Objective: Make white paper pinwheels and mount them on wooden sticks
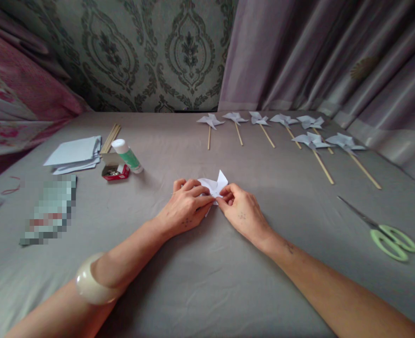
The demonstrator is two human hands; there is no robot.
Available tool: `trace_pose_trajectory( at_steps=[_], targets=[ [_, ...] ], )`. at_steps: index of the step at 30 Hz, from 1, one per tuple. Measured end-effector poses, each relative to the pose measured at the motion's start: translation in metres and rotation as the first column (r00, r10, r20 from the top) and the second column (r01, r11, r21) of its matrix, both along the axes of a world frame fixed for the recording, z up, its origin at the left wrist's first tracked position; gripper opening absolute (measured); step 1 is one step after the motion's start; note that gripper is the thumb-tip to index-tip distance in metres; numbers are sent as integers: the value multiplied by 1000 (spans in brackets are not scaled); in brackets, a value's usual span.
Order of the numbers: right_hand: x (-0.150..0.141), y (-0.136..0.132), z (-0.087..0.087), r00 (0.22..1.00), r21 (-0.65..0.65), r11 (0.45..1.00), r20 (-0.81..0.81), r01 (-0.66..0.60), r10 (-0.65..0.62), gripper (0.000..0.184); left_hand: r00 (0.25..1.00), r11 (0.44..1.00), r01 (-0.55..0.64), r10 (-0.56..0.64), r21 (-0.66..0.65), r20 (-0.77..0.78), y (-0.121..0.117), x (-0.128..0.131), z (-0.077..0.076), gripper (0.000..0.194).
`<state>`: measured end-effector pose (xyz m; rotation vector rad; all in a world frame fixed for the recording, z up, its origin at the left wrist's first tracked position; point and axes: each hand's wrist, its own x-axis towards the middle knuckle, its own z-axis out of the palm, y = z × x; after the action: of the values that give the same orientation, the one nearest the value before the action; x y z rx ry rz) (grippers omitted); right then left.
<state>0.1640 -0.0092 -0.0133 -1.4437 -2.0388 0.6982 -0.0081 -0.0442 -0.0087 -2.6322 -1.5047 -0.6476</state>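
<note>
Small red box (115, 175), open, holds what look like metal pins, beside the glue stick (127, 156). Left hand (186, 205) and right hand (241, 209) pinch the folded white paper (214, 186) between them, mid-desk (207, 272).

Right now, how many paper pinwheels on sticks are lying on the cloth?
7. Five pinwheels form the far row, right of centre; two more lie nearer, by its right end. None looks hidden.
</note>
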Motion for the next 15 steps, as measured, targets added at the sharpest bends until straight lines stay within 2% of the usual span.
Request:
trace_pose_trajectory(
  at_steps=[9,15],
  targets=[
    [0,0,-2,1000,26,1000,8,-4,4,6,1000,1000,-9,9,-12,1,0,0,1,24],
    [-1,0,0,1000,-15,1000,26,5,-4,6,1000,999,-12,12,-32,-3,-1,1,2,23]
  ],
)
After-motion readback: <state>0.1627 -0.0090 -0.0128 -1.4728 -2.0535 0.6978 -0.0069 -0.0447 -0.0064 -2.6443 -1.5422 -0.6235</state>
